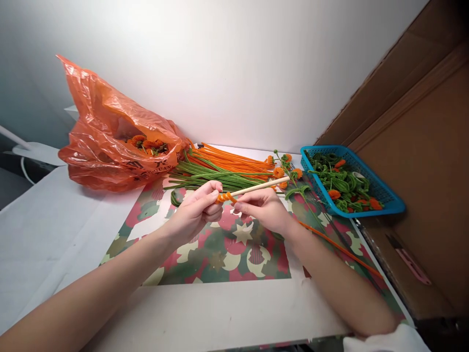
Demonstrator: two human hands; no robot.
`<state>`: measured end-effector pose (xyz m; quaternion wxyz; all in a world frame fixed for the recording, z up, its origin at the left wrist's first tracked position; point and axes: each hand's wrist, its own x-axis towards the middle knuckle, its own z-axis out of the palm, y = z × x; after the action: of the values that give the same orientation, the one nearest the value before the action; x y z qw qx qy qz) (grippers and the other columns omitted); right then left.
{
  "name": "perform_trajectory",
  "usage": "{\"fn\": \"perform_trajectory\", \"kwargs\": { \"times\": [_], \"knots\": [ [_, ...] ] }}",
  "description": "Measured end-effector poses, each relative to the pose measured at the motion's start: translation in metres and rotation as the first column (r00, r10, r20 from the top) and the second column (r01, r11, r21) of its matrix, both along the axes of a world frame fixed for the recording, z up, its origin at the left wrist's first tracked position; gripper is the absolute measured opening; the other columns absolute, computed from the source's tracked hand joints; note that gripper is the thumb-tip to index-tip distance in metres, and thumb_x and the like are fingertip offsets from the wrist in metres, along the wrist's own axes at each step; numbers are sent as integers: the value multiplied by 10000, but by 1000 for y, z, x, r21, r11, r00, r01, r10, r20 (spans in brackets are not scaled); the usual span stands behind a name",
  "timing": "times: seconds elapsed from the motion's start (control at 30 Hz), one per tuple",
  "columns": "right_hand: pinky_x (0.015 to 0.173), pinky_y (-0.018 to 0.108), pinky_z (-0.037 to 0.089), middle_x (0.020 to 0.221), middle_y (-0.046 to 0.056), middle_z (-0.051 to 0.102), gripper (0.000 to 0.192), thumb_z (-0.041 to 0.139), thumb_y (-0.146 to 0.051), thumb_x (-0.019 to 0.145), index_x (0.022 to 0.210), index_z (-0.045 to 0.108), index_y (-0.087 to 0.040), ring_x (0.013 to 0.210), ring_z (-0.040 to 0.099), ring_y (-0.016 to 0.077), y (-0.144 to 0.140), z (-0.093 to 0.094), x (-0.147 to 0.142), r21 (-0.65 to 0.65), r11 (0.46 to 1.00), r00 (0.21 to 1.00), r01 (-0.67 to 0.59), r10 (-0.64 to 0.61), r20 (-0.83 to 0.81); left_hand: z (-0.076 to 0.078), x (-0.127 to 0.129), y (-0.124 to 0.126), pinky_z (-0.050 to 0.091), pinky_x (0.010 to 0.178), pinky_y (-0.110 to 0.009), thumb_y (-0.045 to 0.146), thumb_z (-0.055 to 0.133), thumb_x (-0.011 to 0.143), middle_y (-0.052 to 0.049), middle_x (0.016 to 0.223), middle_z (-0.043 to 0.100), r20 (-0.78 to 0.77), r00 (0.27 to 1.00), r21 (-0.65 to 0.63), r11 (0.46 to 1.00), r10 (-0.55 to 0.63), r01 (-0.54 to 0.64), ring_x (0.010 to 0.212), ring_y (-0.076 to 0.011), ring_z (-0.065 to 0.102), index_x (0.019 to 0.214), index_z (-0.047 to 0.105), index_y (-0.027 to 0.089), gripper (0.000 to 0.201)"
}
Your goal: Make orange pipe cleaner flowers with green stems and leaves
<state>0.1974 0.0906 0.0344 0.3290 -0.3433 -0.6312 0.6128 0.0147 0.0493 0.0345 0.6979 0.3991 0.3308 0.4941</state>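
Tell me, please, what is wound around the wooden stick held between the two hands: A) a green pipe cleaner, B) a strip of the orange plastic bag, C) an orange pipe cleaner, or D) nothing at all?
C: an orange pipe cleaner is coiled around the near end of the wooden stick, pinched there by the left hand while the right hand grips the stick beside it.
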Motion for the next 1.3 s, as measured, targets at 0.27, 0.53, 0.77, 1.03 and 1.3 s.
{"fn": "perform_trajectory", "kwargs": {
  "times": [0.27,0.53,0.77,1.03,1.3],
  "knots": [
    [513,236,484,766,31,681,280,696,-318,760,1002,716,-178,641,613,135,-3,0,-3,29,999,999,25,-24,-32,-5,4,1,174,474,-196,433,586,883,101,558,248,-183,977,113,990,106,-86,489,-69,173,874,458,212,256],
    [447,212,386,580,-19,584,269,742,-422,711,801,737,-168,506,477,82,1,0,-6,-28,995,982,94,-97,-160,-5,7,-7,267,492,-206,453,458,939,72,618,343,-430,880,255,962,199,-93,525,-88,301,932,460,212,241],
    [445,204,356,602,-22,561,234,730,-393,710,754,715,-164,502,427,64,0,9,-2,-35,984,972,175,-179,-152,-1,-2,-6,427,600,-266,273,538,862,-17,786,627,-653,365,740,662,663,119,649,-141,556,907,527,193,92],
    [408,203,207,483,-73,438,282,765,-415,643,686,658,-157,439,317,44,-3,12,-4,-330,935,966,134,-198,-168,-4,-18,-1,468,636,-288,178,676,801,13,796,749,-317,237,907,220,918,359,671,-149,664,903,670,280,145],
    [408,207,205,498,-68,466,298,772,-421,645,650,624,-162,427,317,37,-11,16,-4,-428,898,973,107,-184,-143,2,-20,-3,429,584,-298,175,718,788,14,825,776,-239,244,913,131,940,387,665,-158,691,934,710,303,194]
  ]
}}
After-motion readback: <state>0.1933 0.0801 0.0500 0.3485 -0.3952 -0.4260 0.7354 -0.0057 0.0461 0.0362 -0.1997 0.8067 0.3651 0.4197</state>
